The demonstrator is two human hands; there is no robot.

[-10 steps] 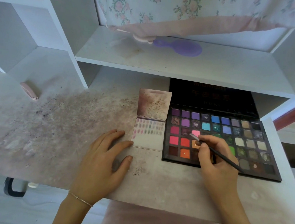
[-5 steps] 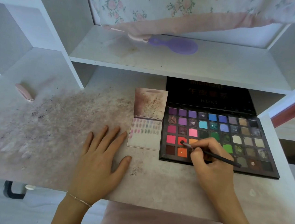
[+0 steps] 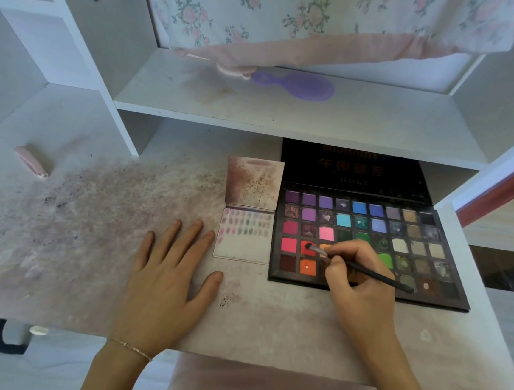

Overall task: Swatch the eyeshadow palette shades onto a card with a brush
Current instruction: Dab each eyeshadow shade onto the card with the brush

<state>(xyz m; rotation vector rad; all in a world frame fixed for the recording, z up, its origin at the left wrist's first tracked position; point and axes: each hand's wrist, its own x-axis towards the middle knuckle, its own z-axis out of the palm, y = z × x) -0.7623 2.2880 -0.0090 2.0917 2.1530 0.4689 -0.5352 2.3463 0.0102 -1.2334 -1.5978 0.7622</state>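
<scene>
A black eyeshadow palette [image 3: 401, 238] lies open on the desk at the right, with several rows of coloured pans. My right hand [image 3: 356, 284] pinches a thin black brush [image 3: 367, 271], whose tip sits in the red pan [image 3: 307, 249] in the fourth row. Left of the palette lies a white swatch card [image 3: 244, 240] with rows of small colour marks along its top; a stained flap stands behind it. My left hand [image 3: 168, 274] rests flat on the desk with fingers spread, just left of the card and not touching it.
The desk top [image 3: 76, 225] is stained with powder. A white shelf [image 3: 288, 110] overhangs the palette's lid and carries a purple hairbrush [image 3: 299, 86]. Floral cloth hangs above it. A small pink object [image 3: 32, 161] lies at the far left. White uprights flank both sides.
The brush tip went from the dark pan beside the pink one down to the red pan and stays there. My left hand slid off the card's edge and flattened on the desk.
</scene>
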